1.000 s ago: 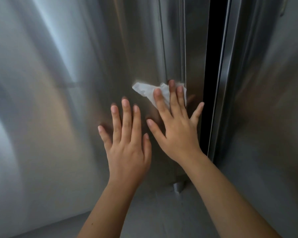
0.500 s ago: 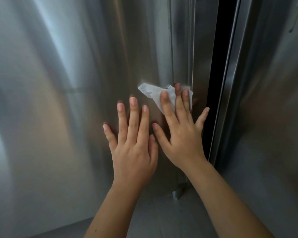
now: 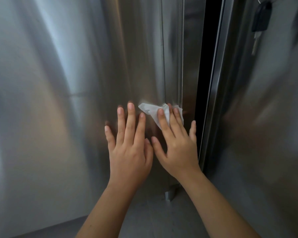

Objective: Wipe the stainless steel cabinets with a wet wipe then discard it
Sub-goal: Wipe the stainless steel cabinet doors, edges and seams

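The stainless steel cabinet door (image 3: 58,117) fills the view, and the look has tipped upward: a hanging key (image 3: 261,19) now shows on the neighbouring door. The left hand (image 3: 129,152) is still flat, fingers straight, bracing on bare steel. The right hand (image 3: 179,148) has straight fingers too, pressing the wet wipe (image 3: 150,110) by the panel's right edge (it's barely shifted). Wiping goes on; discarding looks some way off.

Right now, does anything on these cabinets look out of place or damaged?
No damage or spill shows. Only a bunch of keys stands out: it hangs high on the right cabinet door, apparently left in the lock. The right hand presses the wet wipe.
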Demonstrator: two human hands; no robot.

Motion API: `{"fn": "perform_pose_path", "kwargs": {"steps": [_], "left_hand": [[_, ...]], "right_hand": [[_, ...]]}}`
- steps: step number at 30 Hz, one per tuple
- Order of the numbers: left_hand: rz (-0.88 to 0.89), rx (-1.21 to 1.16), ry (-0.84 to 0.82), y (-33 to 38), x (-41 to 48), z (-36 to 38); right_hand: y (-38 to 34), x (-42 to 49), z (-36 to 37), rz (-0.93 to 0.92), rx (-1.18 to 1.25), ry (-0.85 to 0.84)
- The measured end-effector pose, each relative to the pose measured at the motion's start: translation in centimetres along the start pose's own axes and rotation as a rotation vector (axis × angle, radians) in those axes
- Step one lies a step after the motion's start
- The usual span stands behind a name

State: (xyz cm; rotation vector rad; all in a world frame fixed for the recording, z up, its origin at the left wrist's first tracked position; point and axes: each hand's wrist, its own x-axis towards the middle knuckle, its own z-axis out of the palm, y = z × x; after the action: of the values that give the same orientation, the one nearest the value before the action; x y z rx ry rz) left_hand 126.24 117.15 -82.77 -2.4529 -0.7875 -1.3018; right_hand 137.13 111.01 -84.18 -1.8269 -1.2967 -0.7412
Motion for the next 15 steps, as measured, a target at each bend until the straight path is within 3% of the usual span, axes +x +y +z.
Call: {"fn": "perform_pose_path", "kwargs": {"steps": [15], "left_hand": [[0.028, -0.054, 0.079, 1.7, 0.7, -1.4]], "right_hand": [[0.5, 0.6, -2.5, -0.090, -0.017, 0.089]]}}
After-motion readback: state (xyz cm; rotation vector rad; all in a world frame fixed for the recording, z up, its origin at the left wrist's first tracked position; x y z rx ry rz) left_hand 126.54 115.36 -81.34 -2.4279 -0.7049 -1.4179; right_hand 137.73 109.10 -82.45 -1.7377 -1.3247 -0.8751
